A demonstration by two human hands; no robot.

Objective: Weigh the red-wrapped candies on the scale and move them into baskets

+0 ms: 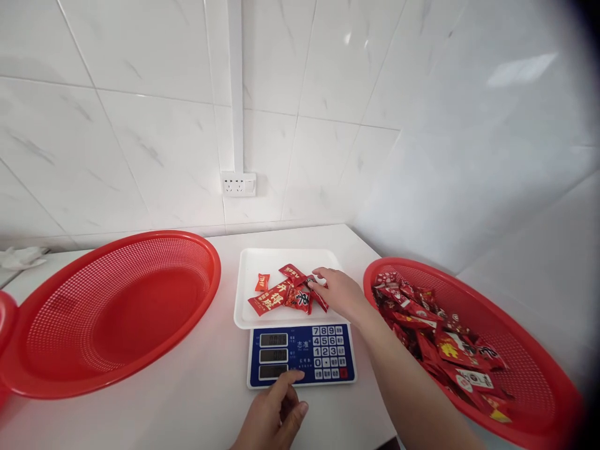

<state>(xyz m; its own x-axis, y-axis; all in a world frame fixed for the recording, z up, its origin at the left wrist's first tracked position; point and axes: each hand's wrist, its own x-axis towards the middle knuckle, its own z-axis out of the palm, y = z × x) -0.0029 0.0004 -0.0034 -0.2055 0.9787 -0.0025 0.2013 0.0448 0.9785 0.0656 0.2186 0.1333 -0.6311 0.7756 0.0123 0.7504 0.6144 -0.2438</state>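
Observation:
My right hand [340, 290] is over the right side of a white weighing tray [248, 262], its fingertips at the edge of a pile of red snack packets [272, 299]. Its visible fingers are apart, though the palm side is hidden. A small red packet [262, 282] lies by itself left of the pile. My left hand [274, 409] is in front of the digital scale [300, 356], index finger stretched over the front edge of the blue panel and thumb apart. Nothing shows in it. Digits on the scale's displays are too faint to read surely.
On the right, a red perforated basket [539, 387] holds many red packets [450, 350]. A large red basket [154, 300] with nothing in it stands left, another red rim [5, 319] beside it. Behind the white table [197, 400] is a tiled wall with a socket [239, 184].

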